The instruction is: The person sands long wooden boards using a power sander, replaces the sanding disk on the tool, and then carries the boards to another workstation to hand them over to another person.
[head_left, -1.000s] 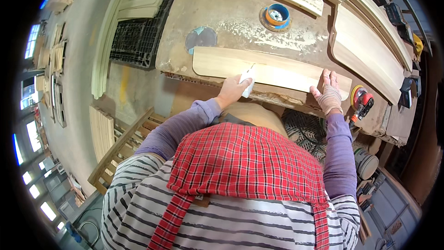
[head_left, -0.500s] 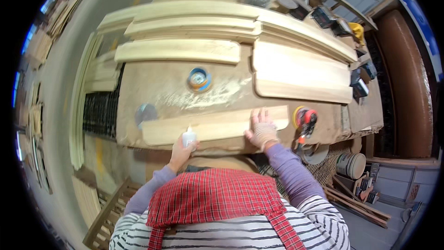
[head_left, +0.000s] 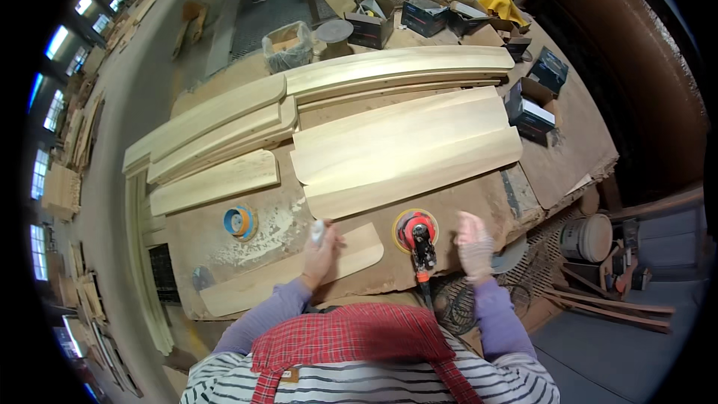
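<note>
My left hand (head_left: 320,260) is closed around a small white squeeze bottle (head_left: 318,232), held over the right part of a narrow pale board (head_left: 258,277) at the table's near edge. Just right of that board, a red and black orbital sander (head_left: 419,232) rests on its round yellow-edged pad, its cord running down over the edge. My right hand (head_left: 474,248), in a thin light glove, is off the board to the right of the sander. Its fingers are stretched out, slightly blurred, and nothing shows in them.
Two wide boards (head_left: 404,150) lie mid-table, with stacked long boards (head_left: 396,67) behind. A blue-and-orange ring-shaped roll (head_left: 239,222) sits left. Dark boxes (head_left: 531,110) stand along the right side. A white bucket (head_left: 586,238) is beyond the table's right edge.
The view has swung to the right. My right hand has left the narrow board and passed to the right of the sander. My left hand has moved rightward along the board with the bottle.
</note>
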Available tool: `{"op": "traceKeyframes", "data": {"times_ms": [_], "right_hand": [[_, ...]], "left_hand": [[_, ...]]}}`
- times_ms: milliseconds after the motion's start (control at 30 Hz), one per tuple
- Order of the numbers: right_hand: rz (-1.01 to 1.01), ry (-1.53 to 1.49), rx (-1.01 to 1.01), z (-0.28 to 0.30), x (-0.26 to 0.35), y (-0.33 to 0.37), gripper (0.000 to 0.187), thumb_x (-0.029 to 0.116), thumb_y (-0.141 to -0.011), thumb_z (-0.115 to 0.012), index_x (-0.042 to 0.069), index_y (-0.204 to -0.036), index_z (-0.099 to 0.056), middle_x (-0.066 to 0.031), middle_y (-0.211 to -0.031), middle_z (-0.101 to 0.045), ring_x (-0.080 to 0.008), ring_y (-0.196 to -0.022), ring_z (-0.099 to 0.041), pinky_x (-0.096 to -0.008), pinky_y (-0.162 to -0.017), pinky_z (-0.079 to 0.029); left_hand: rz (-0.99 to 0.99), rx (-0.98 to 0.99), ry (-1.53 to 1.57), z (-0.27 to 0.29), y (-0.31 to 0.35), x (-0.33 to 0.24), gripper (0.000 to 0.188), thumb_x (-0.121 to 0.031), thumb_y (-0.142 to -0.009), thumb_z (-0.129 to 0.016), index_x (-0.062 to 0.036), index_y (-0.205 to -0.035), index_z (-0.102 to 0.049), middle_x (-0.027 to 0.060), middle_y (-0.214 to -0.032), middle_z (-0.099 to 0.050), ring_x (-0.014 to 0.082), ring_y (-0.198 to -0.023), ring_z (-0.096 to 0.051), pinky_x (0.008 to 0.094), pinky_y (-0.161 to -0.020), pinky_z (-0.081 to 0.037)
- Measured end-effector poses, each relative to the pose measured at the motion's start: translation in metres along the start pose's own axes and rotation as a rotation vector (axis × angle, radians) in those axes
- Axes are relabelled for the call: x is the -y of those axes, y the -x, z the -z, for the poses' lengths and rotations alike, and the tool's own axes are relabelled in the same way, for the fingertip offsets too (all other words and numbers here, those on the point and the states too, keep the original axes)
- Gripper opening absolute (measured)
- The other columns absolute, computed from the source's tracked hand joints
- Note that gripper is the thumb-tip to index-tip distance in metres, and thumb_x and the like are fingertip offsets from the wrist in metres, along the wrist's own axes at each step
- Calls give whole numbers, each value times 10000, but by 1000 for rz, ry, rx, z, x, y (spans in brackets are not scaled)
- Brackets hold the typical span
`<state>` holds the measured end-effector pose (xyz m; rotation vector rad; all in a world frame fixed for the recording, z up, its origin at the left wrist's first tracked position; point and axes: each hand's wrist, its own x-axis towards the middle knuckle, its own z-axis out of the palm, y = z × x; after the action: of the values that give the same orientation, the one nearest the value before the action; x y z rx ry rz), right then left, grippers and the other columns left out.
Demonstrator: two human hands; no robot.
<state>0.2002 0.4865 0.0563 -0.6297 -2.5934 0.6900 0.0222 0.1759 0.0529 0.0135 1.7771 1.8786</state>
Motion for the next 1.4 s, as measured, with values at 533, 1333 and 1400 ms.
{"op": "traceKeyframes", "data": {"times_ms": [533,1333,1400], "right_hand": [[-1605,-881,-402,57,-34,321,338,303,-1005,-564,49,-1224,-606,-3,-743,-571,-101,-563,-495,-263,-483,-406],[-1173,25,617,-213,-527,180,704,411,-853,-740,190,-1450,-440,-85,-1467,-463,-278,-1386,-411,-402,-1072,-431],[-1152,140,619,-232,-556,177,846,412,-789,-787,196,-1487,-362,-83,-1471,-426,-317,-1376,-399,-427,-1052,-438]], "left_hand": [[-358,475,-73,-256,-36,-1,301,-252,-1055,-530,-31,-1258,-542,74,-1075,-660,118,-875,-623,278,-756,-485],[-376,453,-475,-397,-116,116,456,-478,-985,-550,-102,-1242,-529,81,-1184,-588,205,-1119,-553,310,-976,-437],[-304,386,-204,-405,-116,116,452,-464,-954,-600,-129,-1247,-516,67,-1224,-559,211,-1187,-525,343,-1043,-415]]}}
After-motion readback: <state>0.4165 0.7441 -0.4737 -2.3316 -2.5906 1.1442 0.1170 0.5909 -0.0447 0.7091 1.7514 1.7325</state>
